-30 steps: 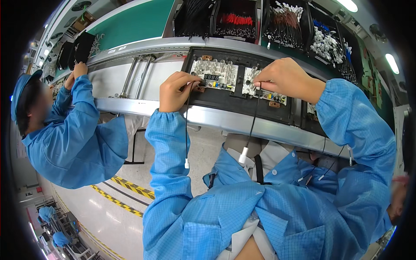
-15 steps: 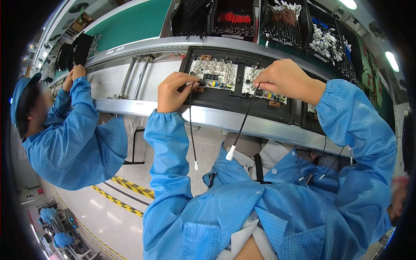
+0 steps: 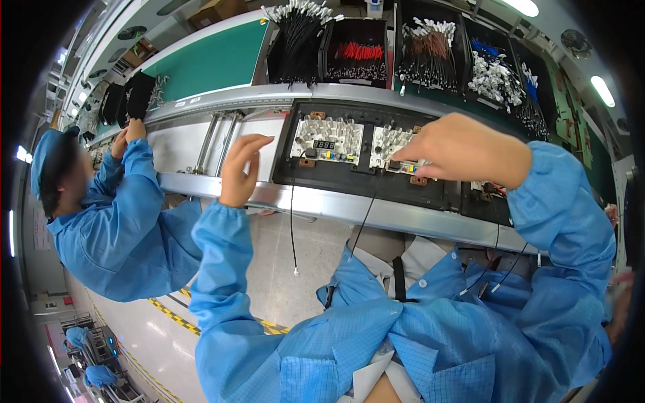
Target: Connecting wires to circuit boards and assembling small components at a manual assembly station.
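Cables (image 3: pixel 293 228) drape over the metal rail (image 3: pixel 329 203) at mid-frame, probably to keep their loose ends off the boards. Left of centre, my left hand (image 3: pixel 240 176) is empty, fingers parted. My right hand (image 3: pixel 463 149) reaches the lower left of the right circuit board (image 3: pixel 384 142), where one cable starts; I cannot tell whether it pinches or presses. The black tray (image 3: pixel 336 180) seems to hold that board and the left circuit board (image 3: pixel 344 142) steady. Beyond, along the top, red wires (image 3: pixel 359 51) sit binned, presumably for easy reach.
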`<state>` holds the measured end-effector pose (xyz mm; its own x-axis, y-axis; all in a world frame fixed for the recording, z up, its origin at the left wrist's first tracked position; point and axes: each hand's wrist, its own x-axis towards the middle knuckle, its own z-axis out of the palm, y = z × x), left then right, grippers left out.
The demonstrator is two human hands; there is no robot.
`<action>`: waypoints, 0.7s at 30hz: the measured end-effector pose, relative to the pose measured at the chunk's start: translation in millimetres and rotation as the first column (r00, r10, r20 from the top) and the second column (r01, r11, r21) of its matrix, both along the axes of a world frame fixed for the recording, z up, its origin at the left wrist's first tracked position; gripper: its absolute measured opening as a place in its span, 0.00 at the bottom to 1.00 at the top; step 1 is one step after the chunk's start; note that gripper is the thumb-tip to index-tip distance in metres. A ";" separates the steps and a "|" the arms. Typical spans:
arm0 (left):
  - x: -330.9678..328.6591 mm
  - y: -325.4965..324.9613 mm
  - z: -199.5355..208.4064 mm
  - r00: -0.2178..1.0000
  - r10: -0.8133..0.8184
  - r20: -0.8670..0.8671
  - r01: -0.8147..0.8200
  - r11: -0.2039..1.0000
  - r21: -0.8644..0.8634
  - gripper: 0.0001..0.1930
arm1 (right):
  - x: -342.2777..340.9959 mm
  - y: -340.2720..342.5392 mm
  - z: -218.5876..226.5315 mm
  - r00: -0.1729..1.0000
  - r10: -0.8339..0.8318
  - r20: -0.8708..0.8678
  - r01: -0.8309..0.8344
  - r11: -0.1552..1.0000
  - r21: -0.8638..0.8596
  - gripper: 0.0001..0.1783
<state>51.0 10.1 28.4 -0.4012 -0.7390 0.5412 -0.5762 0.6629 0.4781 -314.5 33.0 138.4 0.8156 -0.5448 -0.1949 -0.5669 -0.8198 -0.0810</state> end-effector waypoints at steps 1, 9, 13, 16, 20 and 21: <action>-4.3 -5.3 20.5 0.998 -0.062 0.001 0.062 0.998 0.003 0.24 | -6.0 -6.0 4.2 0.998 -0.023 0.061 0.020 0.999 0.045 0.17; -159.9 -137.2 79.9 0.832 -0.037 0.553 0.083 0.995 -0.059 0.20 | -20.2 3.1 29.2 0.999 -0.028 0.038 0.026 0.998 0.052 0.17; -224.0 -237.3 17.7 0.636 0.094 0.766 -0.112 0.993 -0.029 0.15 | -22.0 38.2 23.8 0.996 0.029 0.087 -0.029 1.000 -0.002 0.14; -185.5 -308.1 -66.4 0.594 0.196 0.780 -0.399 0.914 0.075 0.14 | -11.0 63.7 16.0 0.978 0.165 0.124 -0.148 0.979 -0.138 0.12; -238.4 -298.1 -62.2 0.513 0.107 0.852 -0.417 0.898 0.139 0.17 | -44.0 72.6 10.8 0.986 0.082 0.144 -0.052 0.978 -0.201 0.11; -249.1 -284.9 -34.6 0.472 0.078 0.878 -0.436 0.886 0.156 0.18 | -54.2 71.9 10.9 0.981 0.053 0.187 -0.013 0.977 -0.211 0.10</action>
